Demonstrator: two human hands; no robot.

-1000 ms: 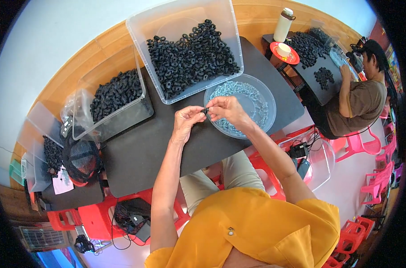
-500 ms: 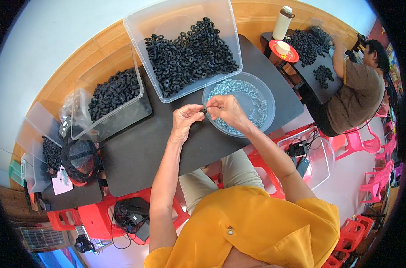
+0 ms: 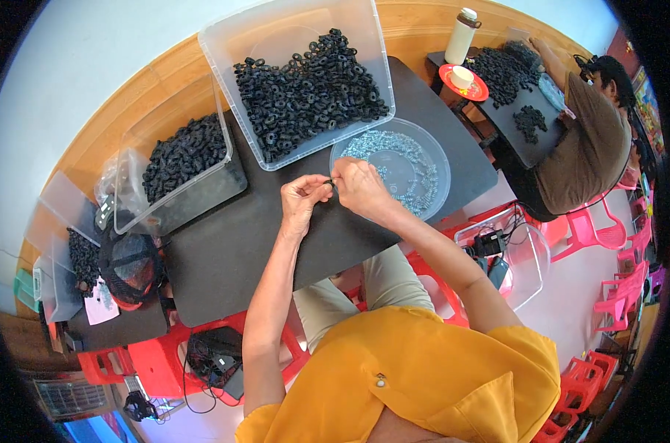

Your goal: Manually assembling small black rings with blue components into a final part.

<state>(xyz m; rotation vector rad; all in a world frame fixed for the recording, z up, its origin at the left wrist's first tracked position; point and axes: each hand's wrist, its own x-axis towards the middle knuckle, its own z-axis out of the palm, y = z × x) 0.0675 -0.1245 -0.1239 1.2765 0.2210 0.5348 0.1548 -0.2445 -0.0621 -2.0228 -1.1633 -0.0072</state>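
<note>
Left hand (image 3: 302, 201) angled inward, pinching small black part (image 3: 329, 182); right hand (image 3: 362, 189) alongside, palm down, bunched against it, contents hidden.

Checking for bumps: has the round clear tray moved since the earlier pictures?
No: judged by the right corner of the dark table, the tray shows no shift either way.

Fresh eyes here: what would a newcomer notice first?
Probably the bright yellow shirt, lower middle. Above it, the left hand pinches a small black part, the right hand close beside. Beyond them stands a big clear bin of black pieces, a round tub of silvery bits at its front right.
</note>
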